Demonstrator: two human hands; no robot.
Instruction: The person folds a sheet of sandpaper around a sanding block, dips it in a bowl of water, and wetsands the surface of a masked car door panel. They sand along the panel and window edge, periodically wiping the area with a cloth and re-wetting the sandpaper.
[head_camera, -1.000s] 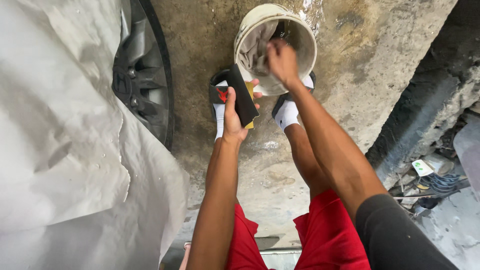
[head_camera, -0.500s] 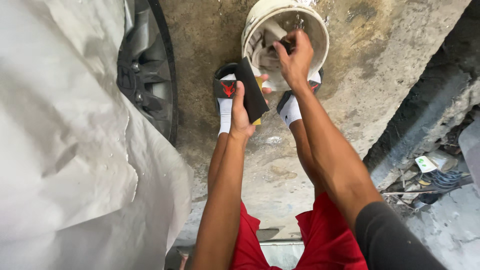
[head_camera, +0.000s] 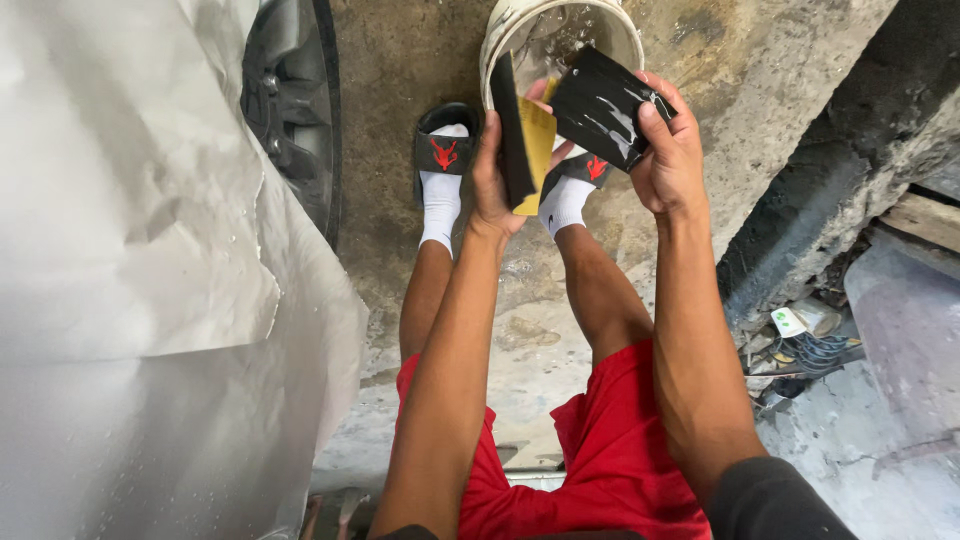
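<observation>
Black sanding block (head_camera: 518, 135) w/ yellow face sits clamped in left hand (head_camera: 492, 180), held on edge at approx 12 o'clock, just above the feet. Right hand (head_camera: 668, 150) at 1 o'clock pinches a wet dark sheet of sandpaper (head_camera: 603, 105), thumb on top, just beside the block. White bucket (head_camera: 560, 40) right behind both. Car wheel (head_camera: 295, 110) at 11 o'clock; paper-masked body panel (head_camera: 130, 250) at 9.
</observation>
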